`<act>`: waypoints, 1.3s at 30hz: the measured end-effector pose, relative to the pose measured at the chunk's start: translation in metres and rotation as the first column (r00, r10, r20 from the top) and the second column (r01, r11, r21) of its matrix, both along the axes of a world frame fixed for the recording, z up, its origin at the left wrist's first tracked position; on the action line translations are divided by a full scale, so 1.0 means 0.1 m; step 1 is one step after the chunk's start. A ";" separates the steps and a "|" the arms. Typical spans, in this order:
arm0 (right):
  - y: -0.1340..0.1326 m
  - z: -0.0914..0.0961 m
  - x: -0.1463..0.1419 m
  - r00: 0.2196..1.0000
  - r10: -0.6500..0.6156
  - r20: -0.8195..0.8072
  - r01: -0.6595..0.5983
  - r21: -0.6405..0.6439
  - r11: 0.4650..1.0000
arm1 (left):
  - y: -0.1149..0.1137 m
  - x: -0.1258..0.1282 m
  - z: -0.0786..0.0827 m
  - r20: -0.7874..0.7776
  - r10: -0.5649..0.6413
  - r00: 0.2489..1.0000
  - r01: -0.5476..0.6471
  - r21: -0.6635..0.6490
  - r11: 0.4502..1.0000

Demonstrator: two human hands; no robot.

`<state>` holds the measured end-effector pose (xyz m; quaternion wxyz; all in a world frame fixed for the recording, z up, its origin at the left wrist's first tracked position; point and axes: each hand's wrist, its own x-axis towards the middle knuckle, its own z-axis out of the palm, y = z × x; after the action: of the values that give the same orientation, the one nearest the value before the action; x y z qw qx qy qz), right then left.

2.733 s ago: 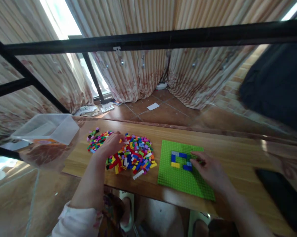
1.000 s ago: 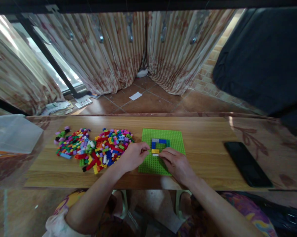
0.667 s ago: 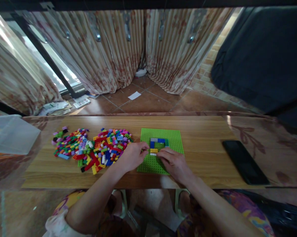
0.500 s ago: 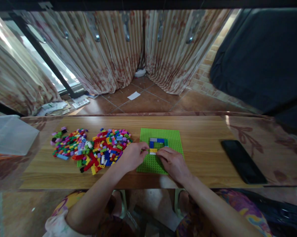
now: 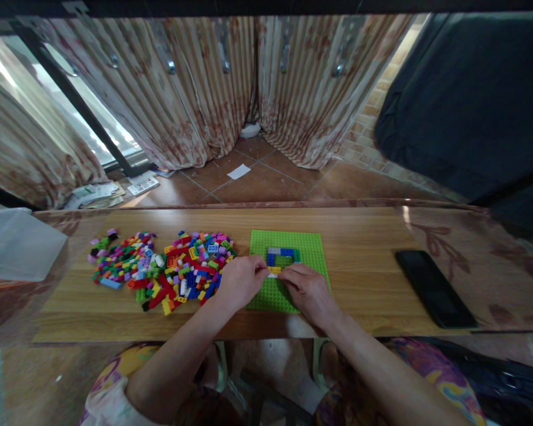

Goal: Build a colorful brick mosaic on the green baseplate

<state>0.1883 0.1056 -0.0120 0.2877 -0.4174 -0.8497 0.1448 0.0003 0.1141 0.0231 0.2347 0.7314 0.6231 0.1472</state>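
A green studded baseplate [image 5: 310, 242] lies on the table with a small ring of toy bricks on it. Blue bricks [image 5: 286, 252] form its far and left sides, with a grey brick [image 5: 273, 251] at the far left corner and a green brick [image 5: 297, 255] on the right. On the near side sits a yellow brick [image 5: 275, 270], with a white brick [image 5: 272, 276] just in front. My left hand [image 5: 243, 280] has its fingers closed at the yellow brick's left end. From the right, my right hand [image 5: 309, 290] pinches at the other end. Fingers partly hide these bricks.
A big pile of mixed bricks [image 5: 195, 266] and a smaller heap [image 5: 126, 260] cover the table's left part. A black phone [image 5: 435, 289] lies at the right end. A clear plastic bin [image 5: 22, 242] stands at far left. Curtains [image 5: 195, 94] hang beyond the wooden table [image 5: 364, 266].
My left fingertips have come slightly closer to the yellow brick's left end. The right hand has hardly moved, and the whole view has shifted a little.
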 end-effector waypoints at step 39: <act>0.13 -0.04 -0.02 0.999 -0.044 -0.026 0.044 0.000 0.999 | 0.05 0.10 0.07 -0.203 0.028 0.979 -0.032 -0.012 0.999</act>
<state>0.1865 0.1186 -0.0158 0.3019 -0.4341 -0.8365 0.1437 0.0108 0.1191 0.0299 0.1733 0.7314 0.6558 0.0709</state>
